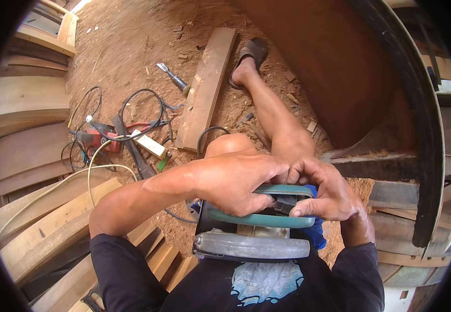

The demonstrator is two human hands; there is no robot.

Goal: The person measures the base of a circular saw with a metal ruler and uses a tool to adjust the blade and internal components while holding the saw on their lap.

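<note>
A circular saw [267,221] with a green handle rests against my lap, its rounded metal guard [251,246] toward my belly. My left hand [236,179] is closed around the handle from the left, with the thumb lying along its opening. From the right, my right hand [329,192] curls its fingers over the handle's far side. Its thumb presses on a small black part [286,203] sitting in the handle's gap. My fingers hide much of this black part, and I cannot tell whether it is loose. Something blue [316,234] shows beside the saw.
A wooden plank [207,88] lies on the sawdust-covered ground near my outstretched foot. To the left are a red power tool [98,140], tangled cables, a chisel-like tool [172,78] and stacked boards [54,229]. A large curved wooden panel [334,67] stands at the right.
</note>
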